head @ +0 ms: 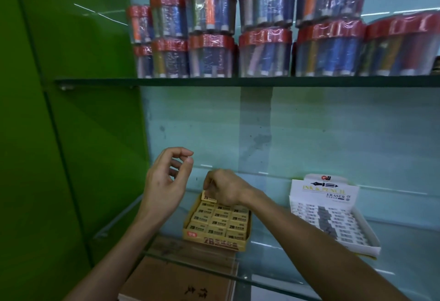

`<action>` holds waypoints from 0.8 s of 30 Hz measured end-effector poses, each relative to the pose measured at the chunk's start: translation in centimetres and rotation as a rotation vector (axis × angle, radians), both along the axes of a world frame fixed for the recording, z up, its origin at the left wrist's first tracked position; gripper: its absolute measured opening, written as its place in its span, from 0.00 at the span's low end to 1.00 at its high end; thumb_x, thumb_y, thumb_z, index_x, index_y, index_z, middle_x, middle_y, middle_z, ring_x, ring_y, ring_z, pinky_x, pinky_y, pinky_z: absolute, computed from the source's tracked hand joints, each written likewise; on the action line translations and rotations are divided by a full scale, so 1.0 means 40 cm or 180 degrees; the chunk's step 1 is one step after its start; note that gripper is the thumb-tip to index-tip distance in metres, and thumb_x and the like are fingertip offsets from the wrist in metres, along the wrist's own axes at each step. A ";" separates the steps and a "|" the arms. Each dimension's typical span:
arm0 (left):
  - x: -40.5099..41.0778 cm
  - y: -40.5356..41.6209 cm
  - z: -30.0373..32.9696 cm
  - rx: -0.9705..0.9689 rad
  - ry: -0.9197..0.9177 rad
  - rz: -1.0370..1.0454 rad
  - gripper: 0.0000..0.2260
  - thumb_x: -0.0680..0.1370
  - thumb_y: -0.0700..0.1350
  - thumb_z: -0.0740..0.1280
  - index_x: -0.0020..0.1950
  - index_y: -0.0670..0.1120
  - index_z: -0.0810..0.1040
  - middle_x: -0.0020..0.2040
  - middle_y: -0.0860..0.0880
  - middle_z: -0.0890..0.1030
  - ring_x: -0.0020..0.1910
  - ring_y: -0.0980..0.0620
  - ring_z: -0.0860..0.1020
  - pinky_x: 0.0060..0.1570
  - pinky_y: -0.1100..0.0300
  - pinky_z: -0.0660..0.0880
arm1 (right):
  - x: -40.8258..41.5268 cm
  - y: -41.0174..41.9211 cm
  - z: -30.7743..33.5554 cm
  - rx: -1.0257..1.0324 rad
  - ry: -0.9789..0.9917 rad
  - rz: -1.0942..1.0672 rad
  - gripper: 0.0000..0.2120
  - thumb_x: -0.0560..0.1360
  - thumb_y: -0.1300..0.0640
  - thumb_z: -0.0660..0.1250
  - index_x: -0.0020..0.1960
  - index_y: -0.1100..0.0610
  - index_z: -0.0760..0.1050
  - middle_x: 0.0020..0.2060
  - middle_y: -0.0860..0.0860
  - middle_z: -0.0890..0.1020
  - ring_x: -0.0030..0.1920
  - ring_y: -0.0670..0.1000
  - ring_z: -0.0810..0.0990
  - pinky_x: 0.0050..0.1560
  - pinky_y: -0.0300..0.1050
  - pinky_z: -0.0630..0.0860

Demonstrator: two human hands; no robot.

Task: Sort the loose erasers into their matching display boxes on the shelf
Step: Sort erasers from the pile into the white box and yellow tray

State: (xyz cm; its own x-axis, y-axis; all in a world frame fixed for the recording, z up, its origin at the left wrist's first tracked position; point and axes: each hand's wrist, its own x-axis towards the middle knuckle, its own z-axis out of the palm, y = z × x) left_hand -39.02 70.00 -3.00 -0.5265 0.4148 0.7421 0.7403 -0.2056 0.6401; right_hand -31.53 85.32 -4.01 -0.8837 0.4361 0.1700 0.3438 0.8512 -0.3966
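right hand point(226, 187): fingers pinch 2B eraser point(209, 197) at yellow box point(215, 241) back-left corner
left hand point(164, 181): empty, fingers loosely curled, above glass shelf point(297, 274)
white box point(333, 219): right, apart

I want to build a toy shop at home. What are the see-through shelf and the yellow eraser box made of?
The see-through shelf looks like glass: smooth and shiny, with a greenish edge, bright reflections, and a brown book visible through it. The yellow eraser box looks like thin printed cardboard, matte, with folded walls and a "2B" front; probably card rather than plastic.
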 end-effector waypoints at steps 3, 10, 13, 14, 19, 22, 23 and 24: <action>-0.007 -0.003 -0.001 -0.0012 -0.0010 0.0007 0.04 0.79 0.42 0.67 0.52 0.51 0.77 0.43 0.54 0.78 0.42 0.52 0.77 0.36 0.66 0.71 | -0.011 -0.005 -0.003 0.0218 -0.0006 -0.0040 0.07 0.76 0.57 0.68 0.53 0.55 0.79 0.54 0.53 0.82 0.53 0.54 0.80 0.56 0.48 0.77; 0.012 0.026 0.004 -0.0007 0.0026 -0.0144 0.04 0.80 0.43 0.66 0.52 0.52 0.77 0.44 0.53 0.79 0.43 0.50 0.78 0.41 0.50 0.77 | 0.025 0.008 0.007 0.0346 0.0020 -0.0075 0.09 0.77 0.54 0.66 0.54 0.56 0.80 0.54 0.55 0.82 0.52 0.54 0.80 0.52 0.47 0.77; 0.041 0.056 0.006 -0.0017 0.0012 -0.0325 0.04 0.80 0.43 0.66 0.53 0.52 0.77 0.45 0.53 0.78 0.43 0.50 0.78 0.45 0.48 0.79 | 0.085 0.024 0.023 0.0314 0.0151 -0.0155 0.10 0.77 0.54 0.65 0.56 0.56 0.79 0.56 0.56 0.81 0.55 0.55 0.79 0.55 0.48 0.76; 0.055 0.066 0.006 -0.0018 -0.0002 -0.0395 0.04 0.80 0.44 0.66 0.53 0.52 0.77 0.45 0.53 0.79 0.44 0.50 0.78 0.45 0.48 0.78 | 0.113 0.030 0.028 0.0307 0.0199 -0.0197 0.10 0.77 0.55 0.65 0.56 0.55 0.79 0.56 0.55 0.81 0.55 0.55 0.79 0.55 0.47 0.76; 0.129 0.129 0.014 -0.0207 0.0169 -0.0770 0.05 0.79 0.43 0.67 0.49 0.54 0.77 0.45 0.56 0.80 0.41 0.54 0.78 0.41 0.59 0.75 | 0.329 0.051 0.042 0.0275 0.0573 -0.0397 0.06 0.77 0.55 0.65 0.49 0.53 0.81 0.47 0.48 0.84 0.40 0.40 0.77 0.45 0.37 0.70; 0.170 0.180 0.011 -0.0268 0.0358 -0.0993 0.01 0.78 0.46 0.67 0.47 0.52 0.78 0.46 0.54 0.81 0.39 0.51 0.78 0.42 0.50 0.76 | 0.470 0.060 0.028 0.0109 0.0789 -0.0617 0.05 0.77 0.55 0.66 0.47 0.52 0.81 0.42 0.42 0.82 0.33 0.36 0.75 0.39 0.32 0.69; 0.187 0.198 0.008 -0.0265 0.0359 -0.1083 0.01 0.77 0.46 0.67 0.47 0.51 0.78 0.46 0.54 0.81 0.39 0.50 0.79 0.42 0.50 0.76 | 0.513 0.066 0.020 0.0066 0.0826 -0.0721 0.05 0.77 0.55 0.66 0.46 0.51 0.80 0.41 0.41 0.81 0.33 0.38 0.76 0.39 0.30 0.70; 0.209 0.217 0.006 -0.0259 0.0354 -0.1180 0.02 0.77 0.47 0.67 0.47 0.51 0.78 0.45 0.54 0.81 0.39 0.48 0.79 0.42 0.50 0.76 | 0.557 0.073 0.013 0.0061 0.0872 -0.0833 0.05 0.77 0.55 0.66 0.46 0.51 0.80 0.41 0.41 0.81 0.34 0.40 0.77 0.39 0.30 0.70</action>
